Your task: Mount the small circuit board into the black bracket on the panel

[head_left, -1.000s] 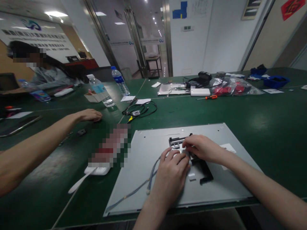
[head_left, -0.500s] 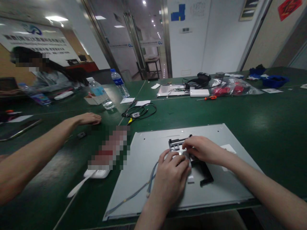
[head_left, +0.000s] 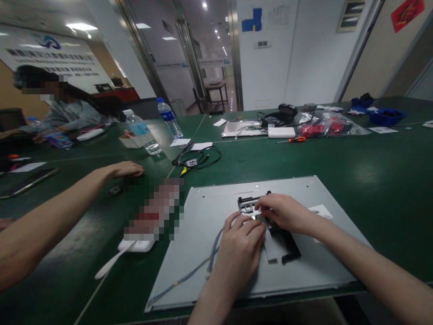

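A pale metal panel point(head_left: 182, 243) lies flat on the green table in front of me, with a black frame-like bracket point(head_left: 290, 246) at its middle. My left hand point(head_left: 241, 241) rests on the panel at the bracket's near left side. Its fingers are bent over a pale flat strip point(head_left: 269, 250) that sticks out towards me; the fingertips' contact is partly hidden. Opposite it, my right hand point(head_left: 287, 211) reaches in from the right, thumb and fingers pinched together at the bracket. What they grip is too small to make out. Grey cables point(head_left: 194, 271) run from beneath my left hand across the panel.
Another person's arm point(head_left: 74, 198) lies on the table at left, beside a phone-like white device point(head_left: 145, 243). Beyond are a coiled black cable point(head_left: 206, 158), water bottles point(head_left: 169, 118), an orange screwdriver point(head_left: 296, 140) and a plastic bag point(head_left: 334, 124). A person sits at the far left.
My left fingers have drawn slightly left, so more of the pale strip shows, and its near end has shifted a little. My right fingertips have moved slightly left.
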The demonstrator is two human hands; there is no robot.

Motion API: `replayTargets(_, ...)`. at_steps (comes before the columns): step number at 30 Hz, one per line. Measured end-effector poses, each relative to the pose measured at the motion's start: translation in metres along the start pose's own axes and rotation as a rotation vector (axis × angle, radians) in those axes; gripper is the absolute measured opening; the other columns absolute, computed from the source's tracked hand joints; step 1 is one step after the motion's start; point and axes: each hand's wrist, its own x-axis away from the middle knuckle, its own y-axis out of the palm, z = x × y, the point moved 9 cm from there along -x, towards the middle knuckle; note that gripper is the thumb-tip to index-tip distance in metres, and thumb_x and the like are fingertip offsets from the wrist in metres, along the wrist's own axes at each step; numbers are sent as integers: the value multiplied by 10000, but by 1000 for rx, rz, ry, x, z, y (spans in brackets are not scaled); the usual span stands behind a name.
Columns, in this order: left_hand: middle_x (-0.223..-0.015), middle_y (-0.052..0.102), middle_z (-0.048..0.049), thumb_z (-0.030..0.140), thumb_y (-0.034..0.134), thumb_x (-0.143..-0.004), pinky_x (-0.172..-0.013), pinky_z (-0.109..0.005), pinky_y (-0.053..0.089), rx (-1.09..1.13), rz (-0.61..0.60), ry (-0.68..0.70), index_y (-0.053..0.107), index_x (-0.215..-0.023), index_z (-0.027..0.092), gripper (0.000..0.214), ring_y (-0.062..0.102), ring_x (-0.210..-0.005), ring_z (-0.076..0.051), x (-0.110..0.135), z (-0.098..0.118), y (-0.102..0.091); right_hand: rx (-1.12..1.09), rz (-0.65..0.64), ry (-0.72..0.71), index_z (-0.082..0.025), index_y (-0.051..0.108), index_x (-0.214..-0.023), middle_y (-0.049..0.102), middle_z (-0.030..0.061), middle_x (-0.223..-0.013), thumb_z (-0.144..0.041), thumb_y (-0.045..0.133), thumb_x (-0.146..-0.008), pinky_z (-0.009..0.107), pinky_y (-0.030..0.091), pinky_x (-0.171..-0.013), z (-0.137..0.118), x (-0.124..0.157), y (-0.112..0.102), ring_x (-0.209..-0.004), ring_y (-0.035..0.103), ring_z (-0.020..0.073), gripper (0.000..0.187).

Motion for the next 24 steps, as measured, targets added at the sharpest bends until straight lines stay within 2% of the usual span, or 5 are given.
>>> replayTargets(11,-1009,653,-12,240,542,-887,-1003,-489,331,-29,-29,-6,656,-993,257,157,547,-1013,-211,1,0,3,-4,16,-28,-202,621,-981,673,39,-953,-78,538,-815,270,428,-751,-4,0,-1,-852,598,165,223)
replayTargets(24,-1014,652,-29,181,520,-881,-1012,-474,327,25,-52,-55,629,-981,215,151,540,-1017,-215,0,-1,1,-32,-17,-38,-213,615,-1010,677,45,-985,-89,525,-831,275,426,-759,-5,1,3,-880,606,171,235)
